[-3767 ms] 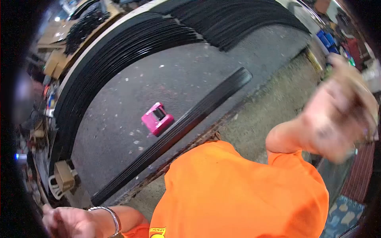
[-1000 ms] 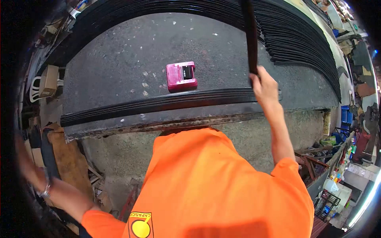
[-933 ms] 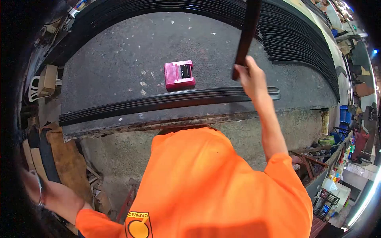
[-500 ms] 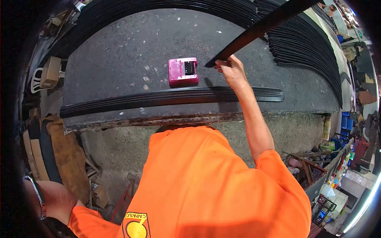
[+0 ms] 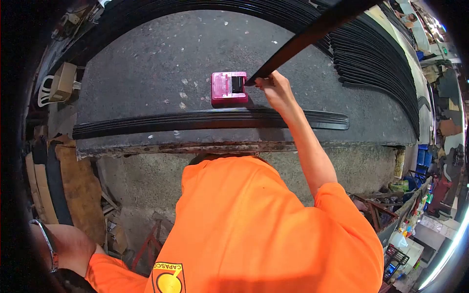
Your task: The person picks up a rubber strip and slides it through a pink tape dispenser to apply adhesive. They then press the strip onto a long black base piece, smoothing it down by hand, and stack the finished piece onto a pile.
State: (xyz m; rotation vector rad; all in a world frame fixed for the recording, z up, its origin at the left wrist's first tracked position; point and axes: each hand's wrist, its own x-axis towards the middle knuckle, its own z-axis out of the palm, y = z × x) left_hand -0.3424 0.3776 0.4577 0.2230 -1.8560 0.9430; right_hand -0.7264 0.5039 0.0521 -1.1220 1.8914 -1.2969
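My right hand pinches the near end of a long black strip, which slants up to the top right. The strip's tip is at the right side of a pink box-like device with a black part in its opening; whether they touch I cannot tell. Below the device, several long black strips lie side by side along the near edge of the dark tabletop. My left forearm, with a watch, shows at the lower left, but the hand itself is out of view.
More black strips lie in a large curved row along the far and right sides of the table. A cardboard box rests on a white chair at the left. Cardboard sheets stand below it. Metal frames and clutter are at the lower right.
My right hand has moved left with the black strip, bringing its tip to the pink device. The view has shifted slightly.
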